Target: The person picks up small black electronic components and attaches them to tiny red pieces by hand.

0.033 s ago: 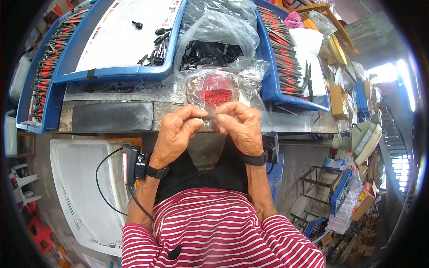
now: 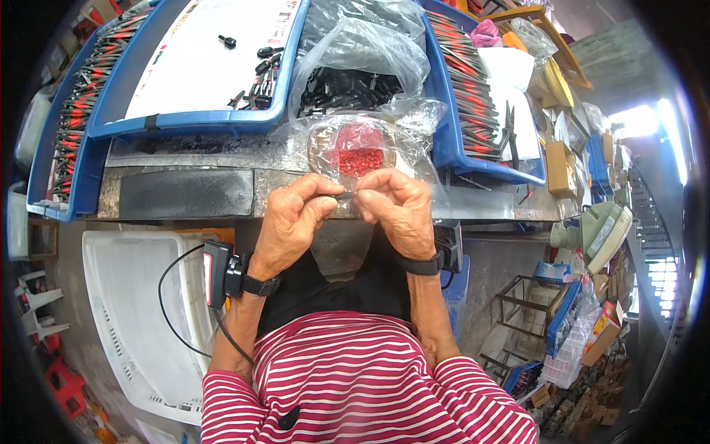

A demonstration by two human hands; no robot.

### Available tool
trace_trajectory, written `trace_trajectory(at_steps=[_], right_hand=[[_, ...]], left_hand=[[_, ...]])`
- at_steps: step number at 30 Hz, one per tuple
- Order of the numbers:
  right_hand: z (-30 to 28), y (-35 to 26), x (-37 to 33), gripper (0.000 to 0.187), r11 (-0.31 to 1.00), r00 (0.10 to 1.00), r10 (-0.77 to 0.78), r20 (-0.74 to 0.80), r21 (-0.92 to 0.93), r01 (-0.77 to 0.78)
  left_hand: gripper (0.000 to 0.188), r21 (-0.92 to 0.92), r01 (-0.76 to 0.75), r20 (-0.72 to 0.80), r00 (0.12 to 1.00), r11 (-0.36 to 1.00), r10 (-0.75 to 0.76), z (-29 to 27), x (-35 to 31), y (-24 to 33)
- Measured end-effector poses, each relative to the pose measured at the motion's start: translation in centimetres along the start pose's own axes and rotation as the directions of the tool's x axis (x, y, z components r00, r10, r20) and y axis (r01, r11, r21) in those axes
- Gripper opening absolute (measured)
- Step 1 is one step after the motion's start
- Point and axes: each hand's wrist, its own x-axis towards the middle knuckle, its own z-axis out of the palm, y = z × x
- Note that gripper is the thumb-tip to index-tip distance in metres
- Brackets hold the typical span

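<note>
the small dark piece (image 2: 345, 195), likely light, stiff and best held by its ends, is pinched by the left hand (image 2: 297, 220) near the bench (image 2: 271, 177), while any hold by the right hand (image 2: 400, 216) cannot be told.

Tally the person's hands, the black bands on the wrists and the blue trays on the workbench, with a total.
Hands: 2 (left hand, right hand)
Black wristbands: 2 (left band, right band)
Blue trays: 3 (left tray, middle tray, right tray)
Total: 7

A workshop is shown by its worn bench (image 2: 274, 179), lined with blue trays (image 2: 200, 120) of red-and-black pieces (image 2: 470, 92) and bagged black parts (image 2: 344, 92).
</note>
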Motion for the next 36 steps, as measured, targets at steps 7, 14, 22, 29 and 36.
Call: trace_trajectory(at_steps=[7,14,22,29,36], right_hand=[[0.2,0.1,-0.3,0.007,0.999,0.998,0.054,-0.009,-0.005,-0.054],[0.3,0.3,-0.4,0.009,0.997,0.998,0.057,0.012,0.045,-0.058],[0.3,0.4,0.1,0.013,1.000,0.997,0.018,0.081,0.019,-0.020],[0.6,0.6,1.6,0.012,0.621,0.890,-0.454,-0.048,-0.733,0.277],[2.3,1.6,2.5,0.008,0.277,0.803,-0.592,0.059,-0.922,0.272]], left_hand=[[0.012,0.242,-0.175,-0.009,0.983,0.954,0.183,0.3,0.0,-0.4],[0.013,0.237,-0.177,-0.003,0.983,0.955,0.183,0.9,-0.1,-0.2],[0.015,0.250,-0.219,0.000,0.974,0.943,0.227,0.9,0.3,0.4],[0.009,0.546,-0.245,-0.291,0.841,0.801,0.455,-3.1,3.9,5.0],[0.013,0.899,0.061,-0.313,0.782,0.434,0.539,-7.8,8.5,5.1]])
